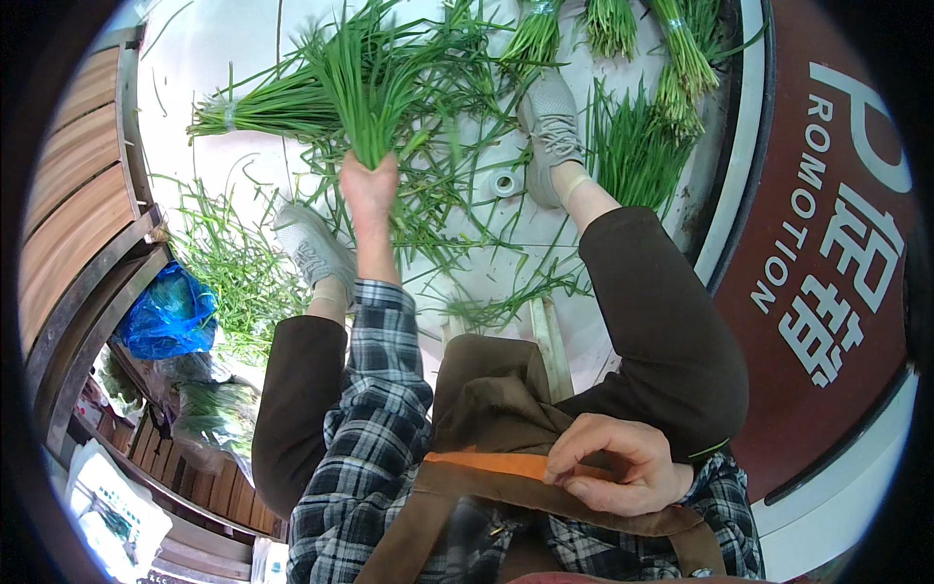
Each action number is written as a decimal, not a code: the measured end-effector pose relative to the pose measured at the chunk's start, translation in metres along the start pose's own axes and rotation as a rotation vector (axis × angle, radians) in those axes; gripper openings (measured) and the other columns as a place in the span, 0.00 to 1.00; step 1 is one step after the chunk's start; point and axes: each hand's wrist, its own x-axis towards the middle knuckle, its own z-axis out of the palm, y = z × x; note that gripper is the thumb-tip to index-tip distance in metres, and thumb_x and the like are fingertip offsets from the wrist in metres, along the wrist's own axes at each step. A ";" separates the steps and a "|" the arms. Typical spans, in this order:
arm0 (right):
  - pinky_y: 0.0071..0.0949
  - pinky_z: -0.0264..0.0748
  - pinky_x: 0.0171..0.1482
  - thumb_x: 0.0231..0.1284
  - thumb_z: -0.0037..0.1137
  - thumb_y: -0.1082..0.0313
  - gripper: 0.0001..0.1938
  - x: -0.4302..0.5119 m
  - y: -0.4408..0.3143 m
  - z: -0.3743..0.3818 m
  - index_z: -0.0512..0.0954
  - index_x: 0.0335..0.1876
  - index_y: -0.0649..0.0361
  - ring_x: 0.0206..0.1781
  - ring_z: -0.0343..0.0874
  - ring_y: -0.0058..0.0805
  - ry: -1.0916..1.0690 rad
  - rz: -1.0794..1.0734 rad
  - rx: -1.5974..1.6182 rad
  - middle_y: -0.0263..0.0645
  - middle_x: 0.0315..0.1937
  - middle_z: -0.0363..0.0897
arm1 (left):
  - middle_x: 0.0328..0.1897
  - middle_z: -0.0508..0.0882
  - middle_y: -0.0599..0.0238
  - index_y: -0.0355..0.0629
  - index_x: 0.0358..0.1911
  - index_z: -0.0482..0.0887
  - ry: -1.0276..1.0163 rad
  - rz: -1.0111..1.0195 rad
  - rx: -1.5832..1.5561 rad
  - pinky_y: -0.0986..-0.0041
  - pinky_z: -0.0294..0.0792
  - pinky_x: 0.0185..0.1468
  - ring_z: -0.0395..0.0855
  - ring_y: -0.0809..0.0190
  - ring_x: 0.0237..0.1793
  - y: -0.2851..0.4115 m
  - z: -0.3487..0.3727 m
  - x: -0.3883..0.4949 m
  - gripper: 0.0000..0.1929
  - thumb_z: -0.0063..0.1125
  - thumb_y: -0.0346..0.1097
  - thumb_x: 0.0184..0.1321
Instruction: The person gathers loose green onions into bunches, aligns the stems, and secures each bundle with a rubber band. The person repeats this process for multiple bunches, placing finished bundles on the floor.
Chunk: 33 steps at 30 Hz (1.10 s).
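Observation:
My left hand is closed around the base of an upright bunch of green chives, whose leaves fan out away from me. Behind it on the floor lies a tied bunch of chives, bound near its stem ends with clear tape. Over the apron, by its orange-lined upper edge, my right hand is loosely curled, with no object visible in its fingers. Loose chive leaves lie strewn between my shoes. A roll of tape rests beside my right shoe.
More tied bunches and standing chives are at the upper right, by a dark red panel with white lettering. Trimmings are heaped by my left shoe. Slatted wooden shelving, a blue plastic bag and bagged greens stand left.

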 end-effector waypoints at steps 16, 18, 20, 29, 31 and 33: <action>0.26 0.75 0.49 0.63 0.57 0.75 0.10 -0.001 -0.003 -0.002 0.77 0.48 0.64 0.46 0.79 0.28 -0.016 -0.012 0.029 0.39 0.43 0.80 | 0.26 0.78 0.65 0.37 0.37 0.78 -0.211 -0.180 -0.688 0.69 0.75 0.27 0.75 0.66 0.20 0.007 0.004 -0.043 0.09 0.65 0.26 0.56; 0.26 0.75 0.49 0.63 0.56 0.75 0.10 -0.002 -0.003 0.000 0.77 0.49 0.65 0.46 0.79 0.28 -0.041 -0.027 0.027 0.39 0.43 0.80 | 0.28 0.80 0.64 0.36 0.38 0.79 -0.151 -0.090 -0.775 0.74 0.74 0.27 0.77 0.67 0.22 0.022 -0.002 -0.050 0.09 0.64 0.25 0.55; 0.26 0.75 0.50 0.64 0.55 0.76 0.10 -0.004 -0.002 0.002 0.76 0.49 0.65 0.46 0.79 0.27 -0.066 -0.055 0.028 0.39 0.43 0.79 | 0.31 0.81 0.63 0.35 0.41 0.79 -0.199 -0.013 -0.831 0.75 0.74 0.29 0.78 0.66 0.24 0.041 -0.005 -0.054 0.10 0.63 0.25 0.56; 0.25 0.75 0.52 0.66 0.55 0.75 0.09 -0.011 -0.001 0.003 0.76 0.49 0.64 0.48 0.79 0.25 -0.067 -0.050 0.066 0.37 0.45 0.79 | 0.52 0.83 0.56 0.35 0.57 0.76 -0.312 0.151 -0.770 0.79 0.73 0.32 0.83 0.64 0.34 0.095 0.048 -0.032 0.24 0.62 0.24 0.55; 0.25 0.75 0.52 0.66 0.55 0.74 0.10 -0.010 -0.002 0.002 0.76 0.50 0.65 0.48 0.79 0.25 -0.068 -0.061 0.091 0.38 0.45 0.78 | 0.37 0.85 0.63 0.34 0.41 0.82 -0.322 0.198 -0.602 0.78 0.71 0.31 0.81 0.67 0.28 0.100 0.076 -0.009 0.13 0.66 0.27 0.52; 0.24 0.75 0.51 0.66 0.55 0.75 0.10 -0.008 -0.004 -0.003 0.76 0.51 0.65 0.48 0.79 0.25 -0.069 -0.051 0.084 0.38 0.46 0.78 | 0.31 0.84 0.65 0.34 0.37 0.82 -0.396 0.262 -0.522 0.76 0.71 0.31 0.79 0.69 0.26 0.104 0.108 0.016 0.10 0.66 0.29 0.51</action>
